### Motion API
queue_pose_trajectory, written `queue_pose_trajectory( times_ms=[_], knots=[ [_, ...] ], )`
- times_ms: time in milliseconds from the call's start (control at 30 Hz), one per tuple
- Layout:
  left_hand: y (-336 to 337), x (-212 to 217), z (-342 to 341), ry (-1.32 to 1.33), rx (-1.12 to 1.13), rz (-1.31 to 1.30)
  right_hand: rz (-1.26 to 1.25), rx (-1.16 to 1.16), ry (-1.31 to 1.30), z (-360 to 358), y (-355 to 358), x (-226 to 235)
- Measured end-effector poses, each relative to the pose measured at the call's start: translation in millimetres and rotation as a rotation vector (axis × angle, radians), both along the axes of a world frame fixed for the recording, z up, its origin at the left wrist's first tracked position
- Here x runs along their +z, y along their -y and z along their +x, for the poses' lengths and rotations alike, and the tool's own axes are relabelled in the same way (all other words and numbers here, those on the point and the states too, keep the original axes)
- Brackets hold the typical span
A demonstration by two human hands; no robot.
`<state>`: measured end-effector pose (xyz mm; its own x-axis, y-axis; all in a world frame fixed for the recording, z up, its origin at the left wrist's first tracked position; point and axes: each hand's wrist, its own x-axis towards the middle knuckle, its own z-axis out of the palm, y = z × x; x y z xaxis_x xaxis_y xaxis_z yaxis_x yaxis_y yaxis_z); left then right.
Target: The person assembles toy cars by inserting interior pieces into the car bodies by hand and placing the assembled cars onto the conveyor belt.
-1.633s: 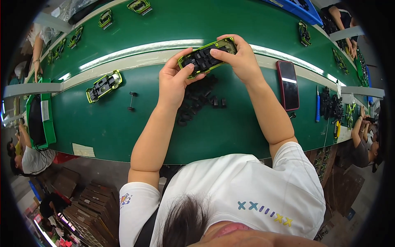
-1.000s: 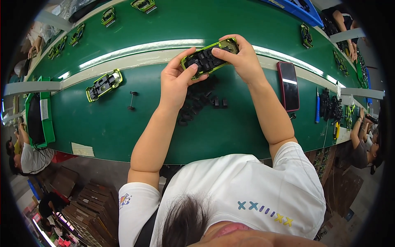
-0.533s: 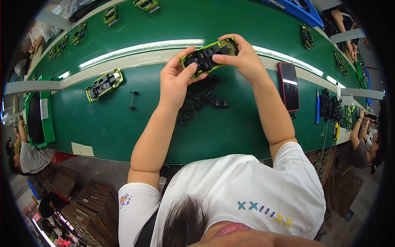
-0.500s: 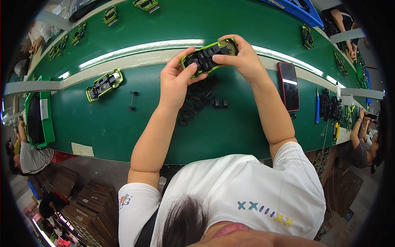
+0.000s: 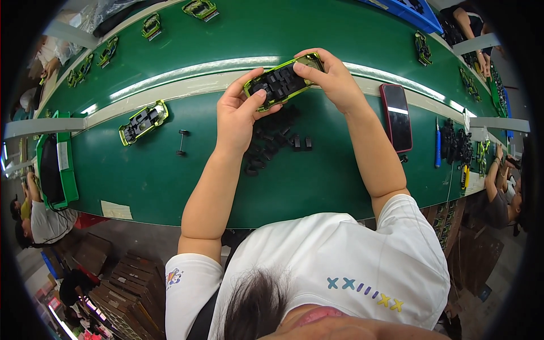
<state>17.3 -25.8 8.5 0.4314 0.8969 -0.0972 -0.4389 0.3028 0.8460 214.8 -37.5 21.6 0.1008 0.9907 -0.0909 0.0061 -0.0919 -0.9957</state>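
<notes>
Between my two hands I hold a green toy car body with its open underside up and black interior parts showing inside. My left hand grips its left end, thumb pressed on the black parts. Fingers of my right hand wrap round the far right end, with the thumb lying over the edge. Below the car, small black plastic parts lie heaped on the green table. To the left rest another green toy car body and an axle with two black wheels.
A red-edged phone lies right of my arm, then a blue pen-like tool and black parts. A green bin stands at the left edge. More car bodies sit on the far belt. Other people work at both sides.
The toy car body has shifted slightly left in my hands. My right thumb has moved from the black interior toward the car's right end.
</notes>
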Motion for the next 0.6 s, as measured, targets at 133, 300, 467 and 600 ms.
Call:
queue_pose_trajectory(
  times_ms=[133,300,467,600],
  knots=[
    [1.8,-2.7,1.9,0.003,0.004,0.009,-0.013,-0.043,-0.004,-1.0,-0.4,-4.2],
    [2.6,-4.8,3.5,0.002,0.002,-0.001,-0.006,-0.074,-0.052,-1.6,0.7,-6.4],
    [0.0,-3.8,2.9,-0.003,-0.017,-0.011,-0.049,-0.029,-0.029,3.3,-4.2,-13.2],
    [-2.8,-1.0,3.3,-0.002,0.007,-0.062,-0.031,-0.109,-0.017,7.8,-7.5,-14.8]
  ],
)
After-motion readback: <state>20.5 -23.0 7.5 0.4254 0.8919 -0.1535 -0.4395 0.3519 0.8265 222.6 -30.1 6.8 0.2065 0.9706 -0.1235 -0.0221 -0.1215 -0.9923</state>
